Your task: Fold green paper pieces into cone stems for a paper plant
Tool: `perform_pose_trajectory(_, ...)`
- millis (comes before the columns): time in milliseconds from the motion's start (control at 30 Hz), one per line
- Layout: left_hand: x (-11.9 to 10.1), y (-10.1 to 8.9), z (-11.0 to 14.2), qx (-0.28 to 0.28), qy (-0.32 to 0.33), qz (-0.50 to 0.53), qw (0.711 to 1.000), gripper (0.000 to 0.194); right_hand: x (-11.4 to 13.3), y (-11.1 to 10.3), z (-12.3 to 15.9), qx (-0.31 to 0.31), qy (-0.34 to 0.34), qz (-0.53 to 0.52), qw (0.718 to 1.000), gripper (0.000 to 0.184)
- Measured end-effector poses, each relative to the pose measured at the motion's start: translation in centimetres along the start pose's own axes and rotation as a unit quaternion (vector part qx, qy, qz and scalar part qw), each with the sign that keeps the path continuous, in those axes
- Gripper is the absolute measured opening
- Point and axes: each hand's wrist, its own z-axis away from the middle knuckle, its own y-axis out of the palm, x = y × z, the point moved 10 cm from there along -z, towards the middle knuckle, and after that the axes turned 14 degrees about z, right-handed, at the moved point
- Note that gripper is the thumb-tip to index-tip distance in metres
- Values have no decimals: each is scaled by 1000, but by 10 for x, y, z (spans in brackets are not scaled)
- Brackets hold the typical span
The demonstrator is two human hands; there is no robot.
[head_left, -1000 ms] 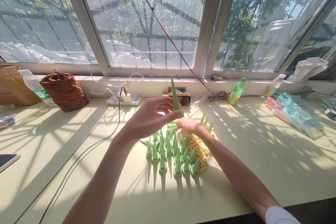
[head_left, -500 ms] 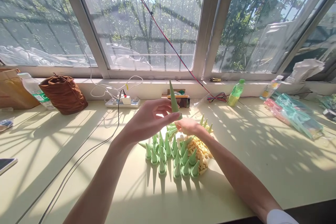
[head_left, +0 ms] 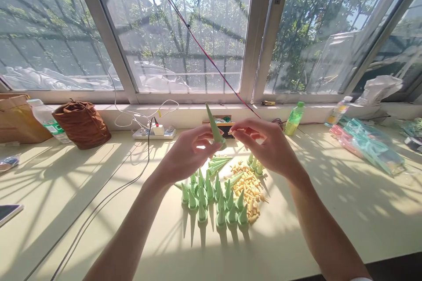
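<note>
Clock centred on the standing cones (head_left: pixel 202 211). Table (head_left: pixel 343 202): front edge at 5 o'clock, window ledge (head_left: pixel 194 109) at 12; open room at 3 and 8. Green cone (head_left: pixel 214 130): one, at 12, raised off the table; tip upward toward 11, long axis tilted from upright. Left hand (head_left: pixel 187 153): pinching its base. Right hand (head_left: pixel 272 140): fingertips together, contents cannot be told. Yellow pegs (head_left: pixel 249 186): heaped at 2.

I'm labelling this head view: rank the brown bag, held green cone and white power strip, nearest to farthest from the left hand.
1. Green cone: held in the left hand.
2. White power strip: beyond the hand, to its left.
3. Brown bag: farther left.
</note>
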Motion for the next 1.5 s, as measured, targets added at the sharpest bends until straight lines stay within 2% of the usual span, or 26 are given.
perform_pose_trajectory(167,-4,2,2,-3,16,7,1000,16,6,3,1,3,-9,-27,1000,20)
perform_pose_trajectory(567,-7,4,3,-9,6,12,1000,26,1,2,1,-23,8,-32,999,14)
perform_pose_trajectory(833,-10,3,3,-11,28,-31,999,27,0,3,1,-16,6,-35,999,11)
perform_pose_trajectory(1033,-13,0,4,-44,49,-81,994,21,-5,7,0,-14,29,-40,999,12)
perform_pose_trajectory(1167,-22,0,6,-73,79,-132,985,18,-11,11,0,-14,65,-79,995,11)
perform_pose_trajectory(1300,-33,4,8,-89,136,-217,962,11,-19,17,0,-8,94,-138,986,13)
perform_pose_trajectory(1500,-39,14,12,-71,219,-288,930,17,-26,29,0,18,136,-249,959,27)
